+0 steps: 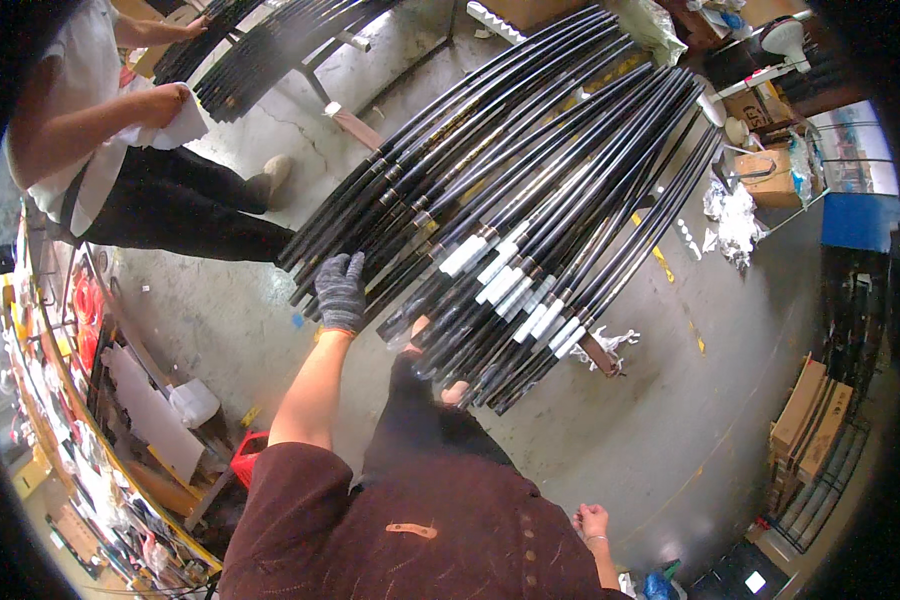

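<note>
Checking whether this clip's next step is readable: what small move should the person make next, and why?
Probably bring the right hand over to the near ends of the black rods: the gloved left hand is at their left side, while the right hand is apart from them and neither hand is at the white bands.

Passage: concrete floor (670, 440), right of the black poles (540, 190), beside the bare right hand (592, 522). Obstructions: poles, fanned ahead; co-worker (175, 195), upper left; cardboard boxes (800, 410), far right.
</note>
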A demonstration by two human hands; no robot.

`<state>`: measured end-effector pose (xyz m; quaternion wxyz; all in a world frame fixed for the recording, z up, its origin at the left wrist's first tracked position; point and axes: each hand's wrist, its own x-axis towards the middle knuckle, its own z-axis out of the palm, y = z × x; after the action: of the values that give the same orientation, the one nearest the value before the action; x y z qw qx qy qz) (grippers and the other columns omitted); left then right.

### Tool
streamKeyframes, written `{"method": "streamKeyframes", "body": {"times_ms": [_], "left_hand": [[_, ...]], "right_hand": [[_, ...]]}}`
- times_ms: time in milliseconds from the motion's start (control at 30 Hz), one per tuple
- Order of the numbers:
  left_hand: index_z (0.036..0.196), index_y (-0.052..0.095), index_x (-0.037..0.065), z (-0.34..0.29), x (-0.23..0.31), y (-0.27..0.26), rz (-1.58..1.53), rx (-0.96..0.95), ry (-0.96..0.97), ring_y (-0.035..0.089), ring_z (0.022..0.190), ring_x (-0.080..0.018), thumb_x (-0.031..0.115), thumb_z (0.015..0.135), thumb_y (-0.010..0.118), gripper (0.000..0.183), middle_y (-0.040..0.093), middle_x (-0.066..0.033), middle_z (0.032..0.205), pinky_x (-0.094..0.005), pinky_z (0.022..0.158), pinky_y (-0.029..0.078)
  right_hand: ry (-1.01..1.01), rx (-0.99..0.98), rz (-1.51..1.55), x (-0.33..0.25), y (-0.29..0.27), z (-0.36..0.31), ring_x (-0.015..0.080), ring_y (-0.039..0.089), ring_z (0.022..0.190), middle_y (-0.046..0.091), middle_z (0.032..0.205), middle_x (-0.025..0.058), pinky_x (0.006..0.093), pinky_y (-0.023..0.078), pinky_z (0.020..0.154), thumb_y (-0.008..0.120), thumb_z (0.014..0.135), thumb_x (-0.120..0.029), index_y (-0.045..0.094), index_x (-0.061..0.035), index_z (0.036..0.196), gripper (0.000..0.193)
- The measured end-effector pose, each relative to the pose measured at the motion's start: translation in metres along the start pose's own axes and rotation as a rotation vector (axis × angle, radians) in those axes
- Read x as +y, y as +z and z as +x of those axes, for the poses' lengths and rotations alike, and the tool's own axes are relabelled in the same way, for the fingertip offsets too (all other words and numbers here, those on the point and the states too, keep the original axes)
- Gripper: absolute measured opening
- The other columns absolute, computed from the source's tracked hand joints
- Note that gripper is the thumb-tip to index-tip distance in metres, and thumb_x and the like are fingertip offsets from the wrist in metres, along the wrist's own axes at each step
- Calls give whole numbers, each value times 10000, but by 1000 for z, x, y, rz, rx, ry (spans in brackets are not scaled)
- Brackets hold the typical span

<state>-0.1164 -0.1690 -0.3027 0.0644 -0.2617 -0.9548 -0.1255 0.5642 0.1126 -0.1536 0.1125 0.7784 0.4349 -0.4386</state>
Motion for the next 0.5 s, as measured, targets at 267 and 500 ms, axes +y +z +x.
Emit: {"method": "streamKeyframes", "body": {"times_ms": [267, 500], "left_hand": [[1124, 577, 91, -15, 78, -12, -315, -478, 142, 556, 954, -336, 311, 704, 713, 493, 588, -147, 1029, -439, 818, 451], [1151, 533, 93, 5, 117, 3, -166, -614, -41, 567, 974, -336, 223, 737, 669, 454, 575, -163, 1066, -439, 830, 472]], "right_hand": [[29, -29, -41, 18, 6, 10, 146, 596, 549, 583, 678, 47, 280, 507, 424, 643, 849, -89, 479, -63, 788, 176], [12, -45, 47, 28, 8, 9, 145, 602, 600, 589, 687, 47, 284, 515, 473, 649, 843, -82, 494, -56, 819, 159]]}}
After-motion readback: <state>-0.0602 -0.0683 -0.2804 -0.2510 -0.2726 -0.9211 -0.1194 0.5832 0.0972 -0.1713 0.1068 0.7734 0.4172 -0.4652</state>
